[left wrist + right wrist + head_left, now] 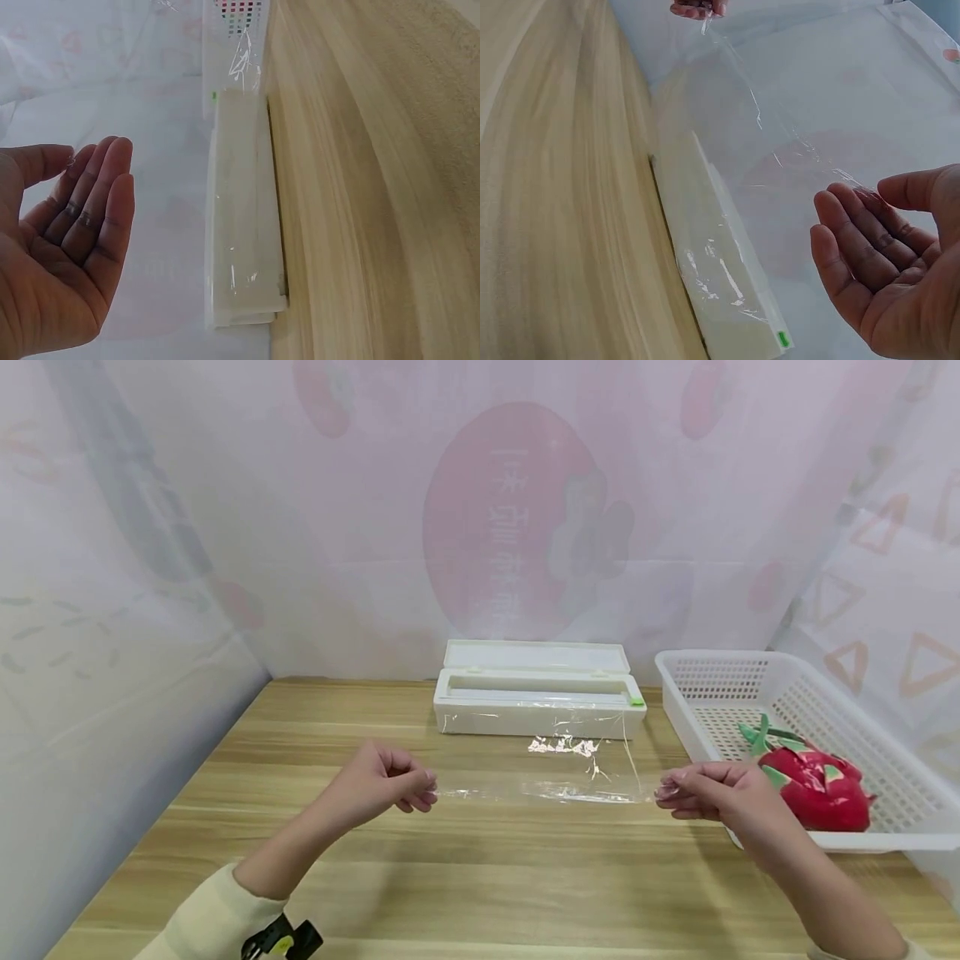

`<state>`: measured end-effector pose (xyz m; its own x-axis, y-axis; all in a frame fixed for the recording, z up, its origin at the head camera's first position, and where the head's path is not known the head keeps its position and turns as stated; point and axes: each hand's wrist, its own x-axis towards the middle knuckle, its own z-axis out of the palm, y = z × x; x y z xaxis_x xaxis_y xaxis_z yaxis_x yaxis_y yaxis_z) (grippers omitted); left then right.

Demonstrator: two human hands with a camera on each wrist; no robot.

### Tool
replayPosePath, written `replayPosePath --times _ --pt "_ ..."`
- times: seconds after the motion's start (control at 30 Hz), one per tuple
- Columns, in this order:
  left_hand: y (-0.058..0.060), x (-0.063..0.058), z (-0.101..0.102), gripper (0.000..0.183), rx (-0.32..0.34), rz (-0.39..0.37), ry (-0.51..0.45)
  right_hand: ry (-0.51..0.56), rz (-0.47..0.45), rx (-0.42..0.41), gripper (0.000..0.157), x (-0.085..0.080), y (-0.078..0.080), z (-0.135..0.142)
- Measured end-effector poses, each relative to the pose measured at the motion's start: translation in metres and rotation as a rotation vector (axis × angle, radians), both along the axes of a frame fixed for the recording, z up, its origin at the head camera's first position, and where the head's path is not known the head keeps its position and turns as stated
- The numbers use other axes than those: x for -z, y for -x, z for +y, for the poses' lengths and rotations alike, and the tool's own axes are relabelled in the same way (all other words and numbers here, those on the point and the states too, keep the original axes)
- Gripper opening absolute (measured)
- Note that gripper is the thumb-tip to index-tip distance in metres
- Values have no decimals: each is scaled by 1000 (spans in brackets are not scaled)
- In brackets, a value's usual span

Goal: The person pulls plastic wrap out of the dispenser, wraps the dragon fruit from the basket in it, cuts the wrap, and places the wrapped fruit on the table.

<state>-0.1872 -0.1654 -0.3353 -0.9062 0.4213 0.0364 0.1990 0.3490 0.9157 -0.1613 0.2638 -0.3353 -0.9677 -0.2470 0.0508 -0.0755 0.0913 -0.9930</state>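
Note:
A sheet of clear plastic wrap stretches from the white wrap dispenser box toward the front. Its left corner is pinched between thumb and index finger of my left hand. At the other corner, my right hand pinches the wrap the same way. The box stands at the back of the table with its lid raised and a green tab at its right end. In the right wrist view the wrap runs taut between both hands, over the box. The left wrist view shows the left hand beside the box.
On the right stands a white perforated basket holding a red and green dragon fruit. The wooden table ends at a printed pale curtain behind and at the sides.

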Motion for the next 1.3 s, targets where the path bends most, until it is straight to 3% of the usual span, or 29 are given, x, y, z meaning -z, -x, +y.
replayPosePath --times 0.33,0.57,0.77,1.03,1.3 --pt "-2 20 2 23 36 -27 93 -118 -113 -18 19 20 -2 -1" --pt "-3 35 6 21 26 -72 145 -212 -157 -23 25 32 -4 -7" --pt "-4 44 10 22 36 -22 219 -291 -181 -30 31 43 -3 -10" --pt "-5 49 12 27 46 52 324 -403 -198 -53 28 49 -2 -10" --pt "-6 54 10 28 99 96 382 -506 -183 -96 21 53 -6 -12"
